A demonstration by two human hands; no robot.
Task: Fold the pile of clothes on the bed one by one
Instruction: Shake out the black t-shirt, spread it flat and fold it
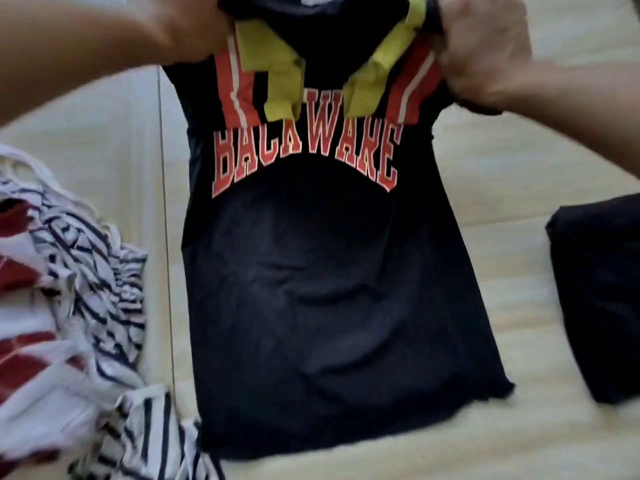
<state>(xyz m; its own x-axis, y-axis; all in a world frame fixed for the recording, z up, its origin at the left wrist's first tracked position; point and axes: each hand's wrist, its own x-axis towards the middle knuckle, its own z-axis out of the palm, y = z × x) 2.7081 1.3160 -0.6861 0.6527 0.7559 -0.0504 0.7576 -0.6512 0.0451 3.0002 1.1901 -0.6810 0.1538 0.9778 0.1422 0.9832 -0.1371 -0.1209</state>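
Observation:
A black T-shirt (329,289) with red block lettering and red and yellow sleeve parts lies lengthwise on the cream bed (502,188), its hem toward me. My left hand (180,26) grips its upper left corner and my right hand (485,53) grips its upper right corner, both lifting the top end off the bed. The sleeves are folded inward over the chest. The collar is cut off by the top edge of the view.
A heap of unfolded clothes (69,306), striped white and navy with dark red patches, lies at the left. A dark folded garment (602,299) sits at the right edge. A seam (166,237) in the bed cover runs beside the shirt.

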